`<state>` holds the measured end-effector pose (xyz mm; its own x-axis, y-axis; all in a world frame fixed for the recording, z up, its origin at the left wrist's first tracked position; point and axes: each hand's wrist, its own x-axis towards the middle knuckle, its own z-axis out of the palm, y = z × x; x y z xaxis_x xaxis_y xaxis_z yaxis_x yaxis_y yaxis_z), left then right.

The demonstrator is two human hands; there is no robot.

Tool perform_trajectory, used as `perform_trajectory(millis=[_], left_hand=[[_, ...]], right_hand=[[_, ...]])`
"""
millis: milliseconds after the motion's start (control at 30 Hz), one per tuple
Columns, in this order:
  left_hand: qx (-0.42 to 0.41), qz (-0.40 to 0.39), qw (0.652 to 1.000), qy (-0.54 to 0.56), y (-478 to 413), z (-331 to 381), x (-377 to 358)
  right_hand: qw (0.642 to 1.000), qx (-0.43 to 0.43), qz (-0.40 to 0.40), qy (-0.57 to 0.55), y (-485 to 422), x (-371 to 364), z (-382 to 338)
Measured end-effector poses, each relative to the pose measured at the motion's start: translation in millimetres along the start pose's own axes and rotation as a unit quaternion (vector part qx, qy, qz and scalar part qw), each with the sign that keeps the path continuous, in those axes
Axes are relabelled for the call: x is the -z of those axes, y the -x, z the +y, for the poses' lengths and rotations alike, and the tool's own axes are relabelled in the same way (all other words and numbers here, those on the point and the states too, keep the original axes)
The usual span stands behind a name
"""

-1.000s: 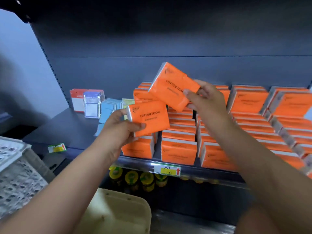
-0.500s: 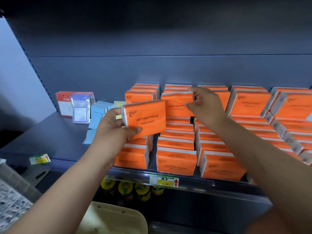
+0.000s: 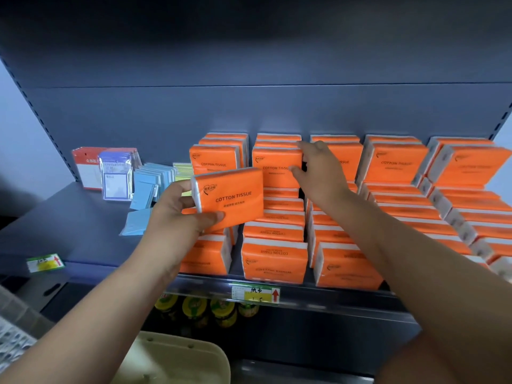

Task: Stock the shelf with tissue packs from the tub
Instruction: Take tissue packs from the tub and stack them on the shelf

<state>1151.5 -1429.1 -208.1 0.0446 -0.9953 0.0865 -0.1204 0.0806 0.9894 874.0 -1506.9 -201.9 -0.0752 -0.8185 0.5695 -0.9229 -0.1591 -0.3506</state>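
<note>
My left hand point(image 3: 177, 217) grips an orange "COTTON TISSUE" pack point(image 3: 230, 198) by its left end, in front of the leftmost row. My right hand point(image 3: 318, 170) pinches the right edge of a second orange pack point(image 3: 277, 167), index finger on top and thumb on its face. That pack stands upright on the second row. Several rows of stacked orange packs point(image 3: 399, 164) fill the dark grey shelf point(image 3: 83, 225). The beige tub point(image 3: 180, 358) shows at the bottom edge, its inside hidden.
Red and blue card packets point(image 3: 110, 173) and light blue packets point(image 3: 149, 184) stand on the shelf's left part. A yellow price tag point(image 3: 256, 295) hangs on the shelf edge, with yellow-lidded jars point(image 3: 194, 309) below. A white perforated basket point(image 3: 11, 345) sits at bottom left.
My right hand brought its pack down from the air and stood it on the second row. My left hand kept hold of its pack and stayed near the leftmost row.
</note>
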Motion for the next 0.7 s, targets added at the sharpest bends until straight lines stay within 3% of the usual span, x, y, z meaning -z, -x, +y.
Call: perform_trajectory(millis=[200,300,367,433,500,567,700], left_hand=[[-0.001,-0.008,1.0,0.001,3,-1,-10],[-0.002,-0.015,1.0,0.001,8,2,-20],[-0.007,0.0,1.0,0.02,11,7,-30],[-0.005,0.031,0.998,0.05,13,12,-42],[-0.014,0.052,0.996,0.073,13,19,-58],[-0.036,0.07,0.995,0.066,10,23,-76],[-0.102,0.079,0.992,-0.011,6,31,-125]], right_hand=[[0.997,0.019,0.077,0.001,26,13,-22],[0.994,0.026,0.062,-0.081,50,22,-47],[0.98,-0.04,0.013,-0.194,64,25,-57],[0.934,-0.162,-0.011,-0.319,68,25,-58],[0.892,-0.255,0.004,-0.372,62,28,-49],[0.874,-0.283,0.026,-0.394,56,36,-40],[0.881,-0.285,0.061,-0.372,52,64,-14]])
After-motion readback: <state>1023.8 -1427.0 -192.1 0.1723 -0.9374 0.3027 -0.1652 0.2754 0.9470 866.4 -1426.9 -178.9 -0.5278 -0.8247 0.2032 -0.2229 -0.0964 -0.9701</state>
